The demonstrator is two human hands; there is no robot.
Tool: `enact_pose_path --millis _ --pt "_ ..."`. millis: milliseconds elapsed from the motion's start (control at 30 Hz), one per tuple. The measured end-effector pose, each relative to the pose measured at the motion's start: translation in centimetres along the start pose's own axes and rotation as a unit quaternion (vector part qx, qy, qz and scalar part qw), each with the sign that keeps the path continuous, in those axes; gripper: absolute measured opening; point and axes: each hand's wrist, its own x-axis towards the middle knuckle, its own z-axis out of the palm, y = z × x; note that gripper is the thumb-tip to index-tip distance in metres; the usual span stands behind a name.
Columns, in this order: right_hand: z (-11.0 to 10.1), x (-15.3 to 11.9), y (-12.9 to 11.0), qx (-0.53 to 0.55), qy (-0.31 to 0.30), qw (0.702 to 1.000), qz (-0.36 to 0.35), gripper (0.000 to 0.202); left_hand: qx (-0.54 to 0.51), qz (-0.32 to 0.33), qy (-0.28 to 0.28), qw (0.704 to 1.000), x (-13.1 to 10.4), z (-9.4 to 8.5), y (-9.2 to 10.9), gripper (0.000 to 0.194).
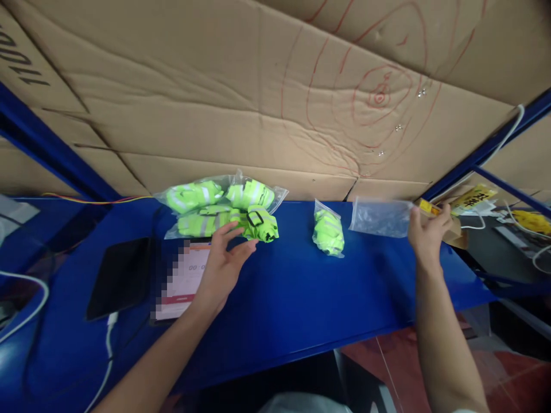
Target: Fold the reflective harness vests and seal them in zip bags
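Observation:
My left hand (226,258) is at the near-left side of a rolled, neon-yellow reflective bundle with a black buckle (260,223). Its thumb and fingers are apart; whether the fingertips touch the bundle is unclear. Behind and left of this bundle lie clear bags with similar neon-yellow reflective rolls (193,196). Another bagged neon roll (328,232) sits alone at mid-table. Over on the right, my right hand (428,232) pinches the right end of a flat, clear plastic bag (381,218), beside a small cardboard box (454,230) partly hidden by the hand.
A blue table (293,304) spans the view, backed by a cardboard wall (193,86). At left are a dark tablet (120,278) with a white cable (109,344) and a device showing a timer (189,281). Blue frame posts (55,149) flank both sides.

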Motion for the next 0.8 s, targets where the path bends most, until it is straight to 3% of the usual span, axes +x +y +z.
enact_pose_path --millis 67,133,167,200,233,333,400,467,533,600,667,700,767,800 --pt "0.3 -3.0 -2.0 -0.006 -0.021 0.999 -0.032 0.066 0.057 0.067 -0.004 0.996 -0.5 0.5 -0.1 0.060" --pt "0.9 -5.5 -5.3 0.025 -0.141 0.982 -0.120 0.046 0.123 0.094 -0.050 0.987 -1.0 1.4 -0.1 0.040" --pt "1.3 -6.4 -7.2 0.056 -0.263 0.943 -0.196 0.046 0.146 0.083 -0.089 0.982 -1.3 2.1 0.0 0.033" --pt "1.8 -7.0 -8.9 0.076 -0.339 0.904 -0.247 0.052 0.153 0.060 -0.130 0.978 -1.5 2.8 0.0 0.030" --pt "2.2 -7.4 -10.5 0.089 -0.378 0.877 -0.281 0.055 0.146 0.028 -0.162 0.975 -1.6 3.6 0.1 0.032" --pt "2.7 -7.9 -13.5 0.129 -0.401 0.840 -0.342 0.041 0.084 -0.079 -0.171 0.978 -1.8 5.2 0.4 0.044" --pt "2.0 -8.2 -14.1 0.197 -0.360 0.817 -0.405 0.033 0.034 -0.116 -0.133 0.984 -1.7 5.5 0.5 0.048" --pt "1.1 -8.8 -14.1 0.283 -0.283 0.792 -0.462 0.031 0.003 -0.107 -0.099 0.989 -1.6 5.3 0.7 0.053" --pt "0.6 -9.5 -14.0 0.327 -0.233 0.795 -0.454 0.029 0.011 -0.078 -0.086 0.993 -1.3 4.8 0.6 0.061" --pt "0.8 -10.2 -14.1 0.294 -0.249 0.834 -0.394 0.028 0.044 -0.072 -0.113 0.990 -1.2 4.4 0.5 0.064" --pt "1.5 -11.0 -14.6 0.228 -0.315 0.868 -0.308 0.045 0.074 -0.087 -0.161 0.980 -1.2 4.0 0.1 0.058" --pt "1.9 -11.4 -14.7 0.202 -0.362 0.871 -0.264 0.060 0.085 -0.094 -0.181 0.975 -1.3 3.9 -0.2 0.054" --pt "2.4 -11.7 -14.8 0.201 -0.451 0.851 -0.182 0.077 0.100 -0.107 -0.195 0.970 -1.5 3.7 -0.8 0.049" --pt "2.5 -11.7 -14.7 0.226 -0.480 0.835 -0.145 0.074 0.106 -0.118 -0.192 0.969 -1.7 3.7 -1.1 0.048"
